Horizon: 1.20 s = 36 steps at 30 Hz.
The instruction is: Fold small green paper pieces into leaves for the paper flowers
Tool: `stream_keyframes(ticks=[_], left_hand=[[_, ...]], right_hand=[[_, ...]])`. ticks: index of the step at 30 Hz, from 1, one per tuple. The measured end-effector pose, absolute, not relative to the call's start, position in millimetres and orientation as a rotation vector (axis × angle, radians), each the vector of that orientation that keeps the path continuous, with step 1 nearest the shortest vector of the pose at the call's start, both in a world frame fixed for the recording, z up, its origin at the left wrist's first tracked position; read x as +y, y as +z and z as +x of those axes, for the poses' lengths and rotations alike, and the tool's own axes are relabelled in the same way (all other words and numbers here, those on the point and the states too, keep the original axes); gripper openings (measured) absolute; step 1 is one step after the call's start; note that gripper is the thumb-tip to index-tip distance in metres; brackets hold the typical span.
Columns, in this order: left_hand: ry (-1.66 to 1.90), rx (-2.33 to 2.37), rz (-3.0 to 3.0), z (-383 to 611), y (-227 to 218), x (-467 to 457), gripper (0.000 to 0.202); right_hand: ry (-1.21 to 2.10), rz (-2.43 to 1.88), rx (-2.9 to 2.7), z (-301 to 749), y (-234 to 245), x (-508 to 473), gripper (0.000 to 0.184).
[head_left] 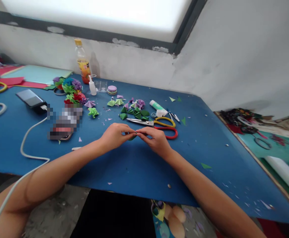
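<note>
My left hand [117, 136] and my right hand [154, 138] meet at the fingertips over the middle of the blue table. Between them they pinch a small piece of green paper [132, 137], mostly covered by the fingers. Just beyond my hands lie scissors [163, 125] with one yellow and one red handle, blades partly apart and pointing left. Behind the blades sits a cluster of folded dark green paper pieces [138, 114]. Purple folded paper pieces [141, 104] and light green ones [116, 102] are grouped farther back.
A glue tube [156, 106] lies behind the scissors. At the left are a phone [31, 98] with a white cable [26, 135], paper flowers [70, 86], a drink bottle [83, 62] and a small squeeze bottle [92, 86]. Green paper scraps [205, 166] are scattered to the right.
</note>
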<state>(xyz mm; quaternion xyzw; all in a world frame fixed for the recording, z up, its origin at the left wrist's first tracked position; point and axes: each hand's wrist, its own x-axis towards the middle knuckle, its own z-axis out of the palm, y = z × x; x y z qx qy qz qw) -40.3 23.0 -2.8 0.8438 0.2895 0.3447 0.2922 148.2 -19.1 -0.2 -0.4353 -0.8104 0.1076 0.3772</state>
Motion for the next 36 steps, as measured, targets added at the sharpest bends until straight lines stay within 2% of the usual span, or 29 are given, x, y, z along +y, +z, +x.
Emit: stream_keyframes(ticks=[13,21,31,36], left_hand=[[0.99,0.721,2.264,-39.8,0.5,18.8,0.022],[1.113,0.697,1.82,-35.4,3.0,17.8,0.019],[1.041,0.712,1.999,-37.3,2.4,16.2,0.016],[1.153,0.738,1.933,-37.5,4.4,16.1,0.017]], right_hand=[[0.229,-1.1,-2.054,146.7,0.7,-22.2,0.016],[0.552,-1.115,-1.77,136.2,6.9,-26.1,0.016],[0.137,-1.107,-2.04,145.7,10.2,-24.0,0.01],[0.18,-1.109,-1.987,144.5,12.1,-25.9,0.006]])
